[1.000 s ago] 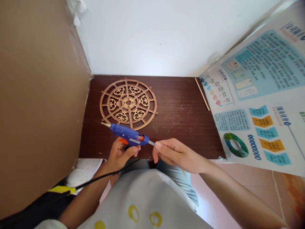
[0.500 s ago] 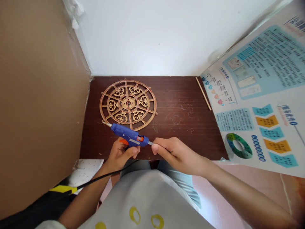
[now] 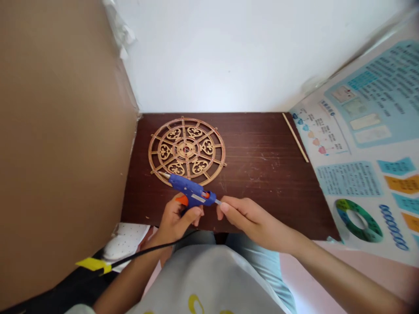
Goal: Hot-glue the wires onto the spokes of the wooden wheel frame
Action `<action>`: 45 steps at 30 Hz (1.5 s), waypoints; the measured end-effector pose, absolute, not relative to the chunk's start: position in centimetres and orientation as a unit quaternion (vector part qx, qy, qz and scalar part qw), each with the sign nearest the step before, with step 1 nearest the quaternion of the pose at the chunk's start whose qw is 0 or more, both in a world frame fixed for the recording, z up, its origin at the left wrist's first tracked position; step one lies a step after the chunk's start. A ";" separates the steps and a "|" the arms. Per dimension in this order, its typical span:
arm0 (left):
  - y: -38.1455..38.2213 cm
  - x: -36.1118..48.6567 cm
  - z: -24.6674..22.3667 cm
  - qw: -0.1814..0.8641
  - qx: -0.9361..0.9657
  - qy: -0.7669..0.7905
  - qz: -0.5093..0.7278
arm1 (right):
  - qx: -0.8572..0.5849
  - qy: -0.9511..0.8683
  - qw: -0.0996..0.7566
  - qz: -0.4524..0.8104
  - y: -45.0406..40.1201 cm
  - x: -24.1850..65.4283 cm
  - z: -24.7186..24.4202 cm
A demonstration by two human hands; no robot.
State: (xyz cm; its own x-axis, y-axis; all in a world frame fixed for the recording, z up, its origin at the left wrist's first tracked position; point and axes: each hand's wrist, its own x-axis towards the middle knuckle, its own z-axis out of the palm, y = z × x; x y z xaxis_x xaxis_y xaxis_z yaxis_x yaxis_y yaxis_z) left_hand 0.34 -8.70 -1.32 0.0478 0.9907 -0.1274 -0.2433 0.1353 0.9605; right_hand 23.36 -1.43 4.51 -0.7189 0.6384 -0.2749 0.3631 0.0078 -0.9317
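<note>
My left hand (image 3: 180,219) is wrapped round the handle of a blue glue gun (image 3: 188,187) with an orange trigger. The nozzle points to the upper left, over the near rim of a round wooden lattice (image 3: 214,150). A pale glue stick (image 3: 218,202) juts from the gun's rear end, and my right hand (image 3: 244,216) pinches it between thumb and fingers. The lattice lies flat on the dark brown table (image 3: 258,170), with spokes, rings and scroll-shaped cutouts. Neither hand touches it.
A thin wooden stick (image 3: 295,137) lies along the table's right edge. A cardboard panel (image 3: 62,122) rises on the left, a white wall (image 3: 222,52) at the back, a printed poster (image 3: 355,179) on the right. A black cable (image 3: 157,247) crosses below my left hand.
The whole view has shifted, so the table appears lower and further right. The gun's nozzle appears slightly nearer the lattice rim. Both hands keep their hold on the gun and glue stick.
</note>
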 end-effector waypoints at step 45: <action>-15.9 -1.1 -1.9 0.425 0.476 0.582 0.504 | -0.284 -0.903 0.185 0.262 3.9 22.3 1.0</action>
State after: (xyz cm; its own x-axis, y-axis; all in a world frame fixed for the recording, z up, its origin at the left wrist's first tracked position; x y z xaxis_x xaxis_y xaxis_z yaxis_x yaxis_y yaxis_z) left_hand -1.11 -15.93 -1.88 -0.1843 0.9828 -0.0148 0.1251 0.0384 0.9914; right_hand 22.32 3.87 0.98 -0.7699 0.6109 0.1844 0.4171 0.7005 -0.5790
